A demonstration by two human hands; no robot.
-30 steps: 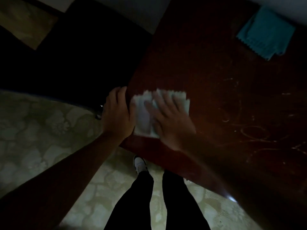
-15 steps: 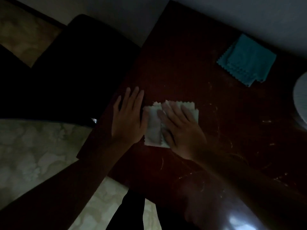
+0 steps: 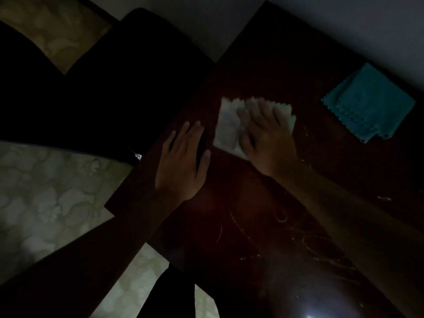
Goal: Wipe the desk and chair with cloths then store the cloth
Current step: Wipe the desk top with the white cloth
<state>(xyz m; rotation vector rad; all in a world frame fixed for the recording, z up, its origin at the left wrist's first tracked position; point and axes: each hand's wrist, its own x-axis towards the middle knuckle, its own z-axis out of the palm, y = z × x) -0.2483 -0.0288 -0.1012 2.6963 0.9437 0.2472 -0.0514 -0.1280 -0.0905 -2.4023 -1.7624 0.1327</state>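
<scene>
The scene is dim. A dark reddish wooden desk (image 3: 263,226) with pale scratch marks fills the right half. My right hand (image 3: 268,136) lies flat on a folded white cloth (image 3: 226,125) with zigzag edges and presses it against the desk top. My left hand (image 3: 183,164) rests flat on the desk near its left edge, fingers apart, holding nothing, a little left of the cloth. A folded teal cloth (image 3: 369,104) lies on the desk at the far right. A dark chair (image 3: 103,88) stands just left of the desk.
Pale patterned floor (image 3: 46,203) shows at the lower left. A light wall (image 3: 321,24) runs behind the desk. My dark trouser legs (image 3: 174,294) are at the bottom, beside the desk's near edge.
My right hand has slid the white cloth away from me and to the right across the desk, apart from my left hand. The left hand stayed flat near the edge.
</scene>
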